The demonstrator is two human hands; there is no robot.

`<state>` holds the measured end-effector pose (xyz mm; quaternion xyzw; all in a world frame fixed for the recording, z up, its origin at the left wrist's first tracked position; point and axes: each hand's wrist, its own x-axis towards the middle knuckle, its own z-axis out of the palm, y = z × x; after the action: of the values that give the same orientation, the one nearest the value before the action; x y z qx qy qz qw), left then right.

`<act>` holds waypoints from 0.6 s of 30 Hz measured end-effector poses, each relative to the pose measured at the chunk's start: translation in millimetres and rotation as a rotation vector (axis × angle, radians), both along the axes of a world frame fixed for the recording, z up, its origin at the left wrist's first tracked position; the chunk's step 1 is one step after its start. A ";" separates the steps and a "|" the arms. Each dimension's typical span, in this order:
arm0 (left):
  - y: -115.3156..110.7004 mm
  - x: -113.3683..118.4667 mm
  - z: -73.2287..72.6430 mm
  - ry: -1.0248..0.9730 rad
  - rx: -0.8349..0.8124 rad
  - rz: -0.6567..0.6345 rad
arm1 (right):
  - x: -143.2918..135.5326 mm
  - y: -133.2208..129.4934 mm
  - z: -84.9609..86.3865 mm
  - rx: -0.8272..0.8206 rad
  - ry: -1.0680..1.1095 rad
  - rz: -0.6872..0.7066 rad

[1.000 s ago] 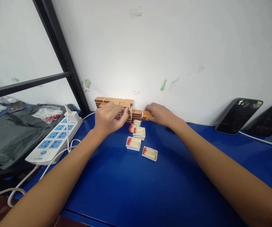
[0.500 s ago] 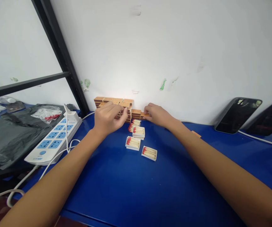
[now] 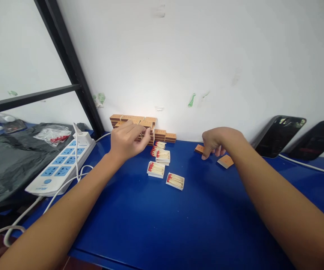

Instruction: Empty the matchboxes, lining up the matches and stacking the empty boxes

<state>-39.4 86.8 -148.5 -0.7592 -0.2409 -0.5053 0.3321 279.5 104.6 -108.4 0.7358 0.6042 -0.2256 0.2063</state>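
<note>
My left hand [image 3: 128,139] is curled in front of a stack of orange-and-brown matchboxes [image 3: 133,118], thumb and fingers drawn together; whatever it may hold is hidden. Over the blue tabletop to the right, my right hand [image 3: 216,141] reaches down with its thumb against a small matchbox [image 3: 199,149], its fingers partly hidden. Another orange matchbox piece [image 3: 225,161] lies just right of that hand. Between the hands are white trays of red-tipped matches: one tray [image 3: 163,155] near the stack, another [image 3: 155,169] in front, and a third [image 3: 175,181] nearest me. Loose matches [image 3: 158,146] lie beside the stack.
A white power strip [image 3: 59,165] with cables lies at left, next to a black plastic bag [image 3: 6,157]. Two dark phones [image 3: 280,135] lean at the right by the wall. A black metal frame [image 3: 74,67] rises at back left.
My right hand has left the matchbox at the right end of the row, moved right, and now touches a separate one. My left hand stays by the stack.
</note>
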 end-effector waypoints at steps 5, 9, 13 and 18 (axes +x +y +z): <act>0.5 -0.9 0.1 -0.008 -0.003 -0.012 | -19.7 1.6 -5.7 0.100 -0.008 0.078; -0.6 1.0 0.7 -0.007 -0.005 -0.018 | -34.0 2.6 -7.3 0.430 0.048 0.284; -1.2 1.6 1.1 -0.005 -0.007 -0.014 | -50.0 7.2 -22.0 0.716 -0.016 0.434; -0.8 0.5 1.4 -0.002 -0.011 0.004 | -58.2 10.8 -37.9 0.799 -0.124 0.494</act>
<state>-38.8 86.1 -147.1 -0.7600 -0.2456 -0.5040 0.3288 221.3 115.4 -146.3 0.6039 0.7871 0.1250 -0.0098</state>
